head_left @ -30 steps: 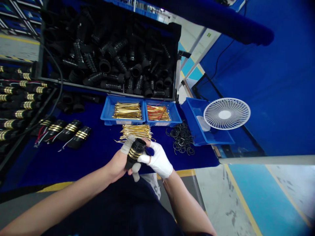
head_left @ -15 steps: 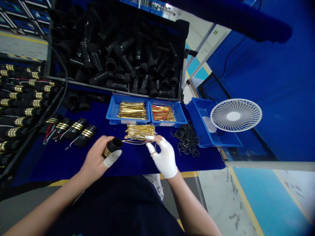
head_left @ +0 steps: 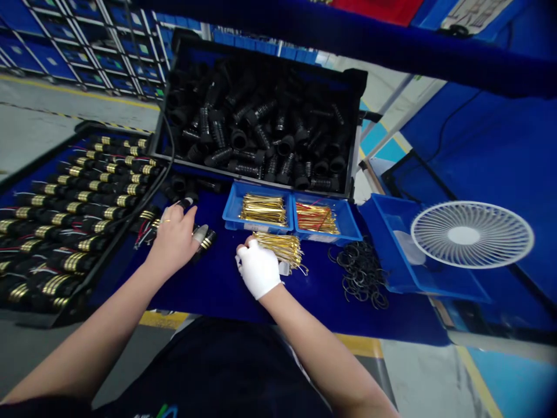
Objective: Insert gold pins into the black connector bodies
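Your spread left hand (head_left: pixel 174 238) barely pins the brass-ringed sleeve (head_left: pixel 207 239), which may roll, and your curled right hand (head_left: pixel 259 270), grip unclear, may scatter the gold strips (head_left: pixel 278 247).

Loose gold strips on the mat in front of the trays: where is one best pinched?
Probably at the left ends, coming from above and the near side: the gold strips lie flat and side by side, and the gloved right hand rests at that end.
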Action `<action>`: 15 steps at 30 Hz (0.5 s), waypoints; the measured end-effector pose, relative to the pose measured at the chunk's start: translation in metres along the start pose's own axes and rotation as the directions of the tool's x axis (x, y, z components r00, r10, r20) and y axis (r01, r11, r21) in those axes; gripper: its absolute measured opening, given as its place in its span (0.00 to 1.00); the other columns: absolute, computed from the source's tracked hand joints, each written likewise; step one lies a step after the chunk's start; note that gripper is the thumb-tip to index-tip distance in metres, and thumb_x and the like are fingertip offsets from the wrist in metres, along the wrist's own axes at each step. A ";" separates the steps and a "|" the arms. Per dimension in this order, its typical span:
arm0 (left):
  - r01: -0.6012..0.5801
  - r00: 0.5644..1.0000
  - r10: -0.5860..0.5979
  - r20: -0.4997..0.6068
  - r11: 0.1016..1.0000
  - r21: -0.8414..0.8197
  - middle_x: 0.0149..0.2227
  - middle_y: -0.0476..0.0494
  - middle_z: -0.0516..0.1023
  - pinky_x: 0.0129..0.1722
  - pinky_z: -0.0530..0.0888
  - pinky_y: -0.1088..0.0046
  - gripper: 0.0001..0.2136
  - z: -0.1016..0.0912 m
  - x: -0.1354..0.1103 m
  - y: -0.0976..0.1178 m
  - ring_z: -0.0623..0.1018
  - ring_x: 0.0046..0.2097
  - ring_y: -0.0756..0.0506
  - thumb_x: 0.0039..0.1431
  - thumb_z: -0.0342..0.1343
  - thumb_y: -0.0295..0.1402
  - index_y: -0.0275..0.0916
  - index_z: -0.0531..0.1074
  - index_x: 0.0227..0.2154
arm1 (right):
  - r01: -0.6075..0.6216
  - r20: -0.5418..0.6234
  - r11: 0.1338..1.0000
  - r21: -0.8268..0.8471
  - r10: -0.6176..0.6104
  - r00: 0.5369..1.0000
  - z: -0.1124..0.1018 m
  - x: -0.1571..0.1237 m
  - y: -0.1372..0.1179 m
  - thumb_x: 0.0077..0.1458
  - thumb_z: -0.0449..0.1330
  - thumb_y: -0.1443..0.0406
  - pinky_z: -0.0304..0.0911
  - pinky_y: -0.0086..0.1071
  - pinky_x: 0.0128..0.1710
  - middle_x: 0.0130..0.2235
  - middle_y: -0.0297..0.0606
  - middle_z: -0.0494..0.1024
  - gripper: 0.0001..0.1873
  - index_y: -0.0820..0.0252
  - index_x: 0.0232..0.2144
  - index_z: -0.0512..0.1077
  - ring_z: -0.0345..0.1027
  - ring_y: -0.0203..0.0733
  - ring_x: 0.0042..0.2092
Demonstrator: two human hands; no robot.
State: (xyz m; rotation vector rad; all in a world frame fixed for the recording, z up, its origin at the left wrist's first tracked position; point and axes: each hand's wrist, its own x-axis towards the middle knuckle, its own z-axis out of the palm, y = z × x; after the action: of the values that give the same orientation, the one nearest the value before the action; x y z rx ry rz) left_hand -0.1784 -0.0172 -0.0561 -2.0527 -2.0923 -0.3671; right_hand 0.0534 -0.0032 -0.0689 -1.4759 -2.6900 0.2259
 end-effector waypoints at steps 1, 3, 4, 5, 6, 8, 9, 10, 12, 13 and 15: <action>0.040 0.999 -0.040 0.009 0.999 0.005 0.54 0.21 0.66 0.62 0.62 0.50 0.28 0.002 0.009 -0.009 0.64 0.62 0.26 0.66 0.48 0.40 0.24 0.65 0.62 | 0.004 -0.022 0.999 0.041 -0.004 1.000 -0.001 0.001 0.000 0.61 0.58 0.64 0.65 0.33 0.30 0.46 0.40 0.75 0.05 0.55 0.38 0.74 0.73 0.41 0.31; 0.140 0.988 -0.139 0.062 0.990 -0.003 0.54 0.23 0.66 0.62 0.63 0.50 0.28 0.007 0.028 -0.028 0.66 0.61 0.26 0.66 0.48 0.41 0.25 0.67 0.61 | 0.011 -0.116 0.978 0.208 0.013 0.993 -0.007 0.000 0.006 0.59 0.60 0.66 0.67 0.33 0.35 0.45 0.39 0.76 0.03 0.55 0.36 0.74 0.74 0.41 0.34; 0.187 0.977 -0.185 0.102 0.982 -0.012 0.54 0.24 0.66 0.61 0.63 0.50 0.27 0.011 0.037 -0.039 0.68 0.59 0.26 0.65 0.48 0.41 0.28 0.69 0.60 | 0.024 -0.182 0.947 0.321 0.037 0.983 -0.012 -0.002 0.011 0.58 0.60 0.66 0.67 0.34 0.39 0.44 0.39 0.76 0.02 0.56 0.34 0.73 0.74 0.41 0.37; 0.220 0.967 -0.216 0.135 0.975 -0.018 0.53 0.26 0.66 0.60 0.65 0.50 0.25 0.015 0.045 -0.049 0.71 0.57 0.27 0.65 0.48 0.41 0.31 0.71 0.59 | 0.045 -0.253 0.895 0.443 0.077 0.964 -0.019 -0.005 0.017 0.58 0.61 0.67 0.67 0.35 0.43 0.42 0.38 0.76 0.02 0.57 0.33 0.73 0.74 0.42 0.40; 0.244 0.958 -0.237 0.164 0.969 -0.025 0.53 0.27 0.66 0.58 0.67 0.51 0.24 0.018 0.052 -0.058 0.74 0.54 0.29 0.64 0.49 0.41 0.34 0.73 0.57 | 0.073 -0.319 0.818 0.570 0.138 0.938 -0.027 -0.008 0.024 0.58 0.61 0.67 0.67 0.36 0.45 0.40 0.38 0.77 0.02 0.57 0.32 0.73 0.73 0.42 0.41; 0.273 0.943 -0.258 0.211 0.961 -0.041 0.52 0.30 0.67 0.54 0.71 0.54 0.22 0.023 0.064 -0.072 0.78 0.47 0.32 0.63 0.51 0.43 0.38 0.76 0.55 | 0.148 -0.387 0.555 0.819 0.342 0.856 -0.043 -0.014 0.040 0.60 0.61 0.64 0.67 0.33 0.39 0.32 0.34 0.75 0.04 0.57 0.33 0.73 0.70 0.38 0.34; 0.283 0.937 -0.264 0.228 0.958 -0.052 0.51 0.31 0.68 0.52 0.73 0.55 0.22 0.024 0.068 -0.077 0.79 0.45 0.33 0.62 0.53 0.44 0.38 0.77 0.53 | 0.208 -0.369 0.364 0.908 0.456 0.810 -0.050 -0.017 0.049 0.61 0.61 0.62 0.66 0.31 0.33 0.27 0.30 0.73 0.06 0.57 0.34 0.73 0.65 0.35 0.27; 0.289 0.933 -0.267 0.241 0.955 -0.063 0.50 0.32 0.68 0.51 0.73 0.55 0.22 0.023 0.070 -0.081 0.79 0.44 0.34 0.60 0.55 0.45 0.38 0.77 0.52 | 0.279 -0.313 0.148 0.949 0.555 0.771 -0.056 -0.021 0.059 0.62 0.61 0.60 0.62 0.28 0.27 0.24 0.27 0.69 0.07 0.57 0.34 0.73 0.58 0.31 0.22; 0.294 0.935 -0.269 0.230 0.952 -0.082 0.49 0.34 0.68 0.52 0.73 0.56 0.22 0.014 0.071 -0.086 0.78 0.45 0.35 0.58 0.59 0.44 0.38 0.77 0.51 | 0.406 -0.159 -0.249 0.879 0.650 0.743 -0.063 -0.027 0.080 0.61 0.63 0.58 0.55 0.24 0.20 0.22 0.23 0.67 0.09 0.56 0.33 0.72 0.45 0.27 0.17; 0.298 0.942 -0.272 0.195 0.947 -0.118 0.49 0.36 0.68 0.53 0.72 0.56 0.22 0.007 0.070 -0.088 0.77 0.47 0.35 0.58 0.59 0.43 0.38 0.76 0.52 | 0.435 -0.090 -0.391 0.811 0.652 0.753 -0.064 -0.031 0.091 0.60 0.65 0.58 0.55 0.23 0.18 0.24 0.23 0.69 0.09 0.56 0.32 0.72 0.43 0.25 0.17; 0.303 0.951 -0.305 0.046 0.896 -0.325 0.51 0.39 0.68 0.57 0.70 0.52 0.21 -0.009 0.065 -0.090 0.74 0.52 0.36 0.61 0.57 0.42 0.38 0.71 0.55 | 0.425 0.011 -0.557 0.714 0.616 0.788 -0.061 -0.037 0.111 0.59 0.66 0.62 0.58 0.21 0.18 0.28 0.25 0.73 0.07 0.56 0.33 0.73 0.45 0.24 0.17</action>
State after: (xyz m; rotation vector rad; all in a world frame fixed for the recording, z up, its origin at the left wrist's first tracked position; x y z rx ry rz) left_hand -0.2708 0.0409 -0.0320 -1.8668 -2.4967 -0.8214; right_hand 0.1735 0.0297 -0.0256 -0.6344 -0.4082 1.4595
